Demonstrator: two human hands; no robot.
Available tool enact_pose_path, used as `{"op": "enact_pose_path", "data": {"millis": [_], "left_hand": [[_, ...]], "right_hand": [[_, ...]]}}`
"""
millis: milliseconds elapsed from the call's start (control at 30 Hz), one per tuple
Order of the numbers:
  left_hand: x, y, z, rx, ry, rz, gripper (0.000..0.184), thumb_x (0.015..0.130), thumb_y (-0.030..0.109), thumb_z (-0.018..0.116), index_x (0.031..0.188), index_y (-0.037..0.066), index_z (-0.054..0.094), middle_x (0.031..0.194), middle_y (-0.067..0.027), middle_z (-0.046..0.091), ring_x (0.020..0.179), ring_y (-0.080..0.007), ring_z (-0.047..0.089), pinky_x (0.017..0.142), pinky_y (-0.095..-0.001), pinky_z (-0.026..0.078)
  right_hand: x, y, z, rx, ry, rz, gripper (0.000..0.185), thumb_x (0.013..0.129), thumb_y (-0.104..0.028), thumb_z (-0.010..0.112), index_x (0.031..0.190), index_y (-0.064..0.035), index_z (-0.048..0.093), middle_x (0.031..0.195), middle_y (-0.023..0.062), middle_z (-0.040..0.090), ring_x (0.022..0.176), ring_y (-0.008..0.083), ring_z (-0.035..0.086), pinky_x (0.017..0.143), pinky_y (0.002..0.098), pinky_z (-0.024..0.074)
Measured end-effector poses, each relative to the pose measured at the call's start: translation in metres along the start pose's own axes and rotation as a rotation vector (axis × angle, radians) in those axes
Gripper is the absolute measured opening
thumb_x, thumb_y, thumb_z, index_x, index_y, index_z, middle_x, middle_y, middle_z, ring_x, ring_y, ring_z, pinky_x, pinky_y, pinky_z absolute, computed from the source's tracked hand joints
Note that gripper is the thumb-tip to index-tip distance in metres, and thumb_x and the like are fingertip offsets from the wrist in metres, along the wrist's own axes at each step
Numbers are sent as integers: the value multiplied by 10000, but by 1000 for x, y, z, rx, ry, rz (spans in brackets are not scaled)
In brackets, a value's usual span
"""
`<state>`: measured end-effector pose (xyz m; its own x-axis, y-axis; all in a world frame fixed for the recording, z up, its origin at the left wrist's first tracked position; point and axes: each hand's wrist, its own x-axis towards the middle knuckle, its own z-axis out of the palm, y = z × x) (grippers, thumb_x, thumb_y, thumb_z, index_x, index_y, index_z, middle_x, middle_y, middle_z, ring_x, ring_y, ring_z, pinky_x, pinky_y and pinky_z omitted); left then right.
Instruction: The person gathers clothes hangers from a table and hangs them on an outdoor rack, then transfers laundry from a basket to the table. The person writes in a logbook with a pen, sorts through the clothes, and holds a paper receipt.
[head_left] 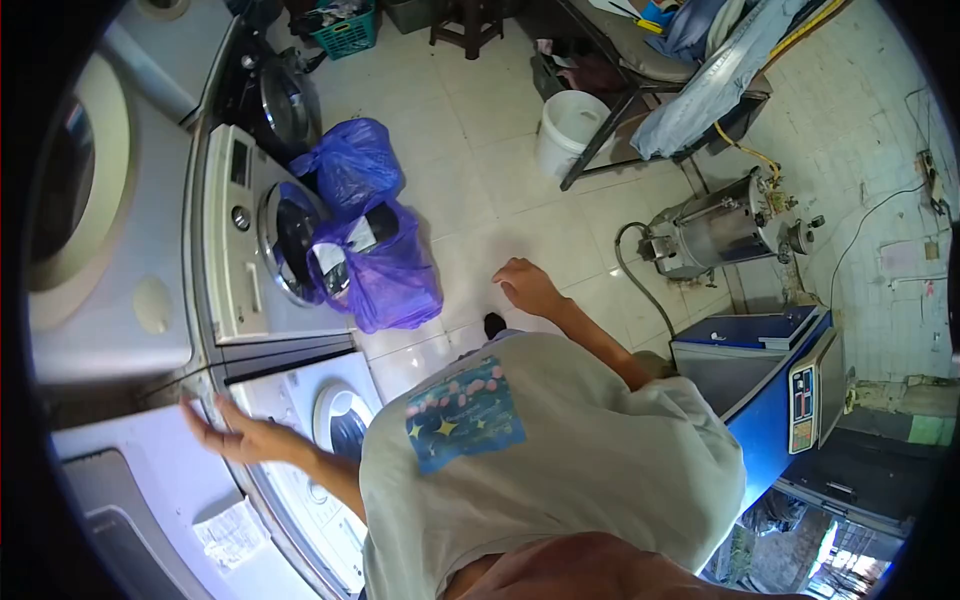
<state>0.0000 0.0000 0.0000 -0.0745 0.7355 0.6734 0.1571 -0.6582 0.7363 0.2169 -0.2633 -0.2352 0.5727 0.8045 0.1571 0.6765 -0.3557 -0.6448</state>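
Note:
My left hand (235, 436) is raised over the left side, by the white top-loading machine (150, 440) and the front-loading washer (300, 390). Its fingers are spread with nothing in them. Over the tiled floor in front of me hangs my right hand (532, 288), fingers loosely bent and slightly apart, holding nothing I can see. Two plastic bags rest on the floor ahead: a blue one (355, 160) and a purple one (395, 275) with dark and white items showing at its opening. The purple bag lies against a washer (245, 240) with a round door.
A white bucket (565, 150) stands by an ironing table (690, 100) draped with cloth. Right of it are a metal boiler (720, 225) with a hose and a blue cabinet (770, 400) beside a scale (803, 408). A green basket (345, 35) and stool (467, 35) stand at the back.

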Motion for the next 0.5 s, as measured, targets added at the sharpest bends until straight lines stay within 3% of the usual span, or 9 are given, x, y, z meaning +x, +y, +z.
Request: {"op": "enact_pose_path", "data": {"millis": [67,100,267,367,500], "left_hand": [[8,13,11,30,-106,33,320,860,57,495,1165,-38,482,1222,-142,484,1157,-221,430,990,-329,299],[-39,48,89,-116,-156,-122,316,858,48,491,1163,-34,488,1219,-141,489,1157,-218,432,990,-330,298],[-42,94,184,-575,-613,-142,228,865,68,446,1043,-43,536,1184,-194,509,1129,-260,465,1003,-356,290],[-37,125,233,-976,-982,-190,390,902,314,418,969,-42,563,1136,-204,538,1101,-289,486,1018,-434,245],[-29,159,307,-1367,-1493,114,758,855,636,200,914,16,634,1144,-223,529,1098,-326,485,1037,-511,98]], "right_hand": [[-12,-12,-1,30,88,172,165,735,-46,522,859,-91,623,840,118,585,840,289,561,718,379,468],[-11,57,-72,-60,73,175,165,735,-46,522,859,-91,623,840,118,585,840,289,561,718,379,468],[-8,92,-79,46,83,322,153,756,-49,532,880,-82,615,823,122,601,784,295,578,691,368,467],[24,108,-86,117,81,300,161,750,-56,519,877,-96,611,824,122,593,790,300,580,703,380,470],[106,130,-104,18,17,222,152,756,-62,532,883,-93,610,812,122,593,761,296,582,672,372,472]]}}
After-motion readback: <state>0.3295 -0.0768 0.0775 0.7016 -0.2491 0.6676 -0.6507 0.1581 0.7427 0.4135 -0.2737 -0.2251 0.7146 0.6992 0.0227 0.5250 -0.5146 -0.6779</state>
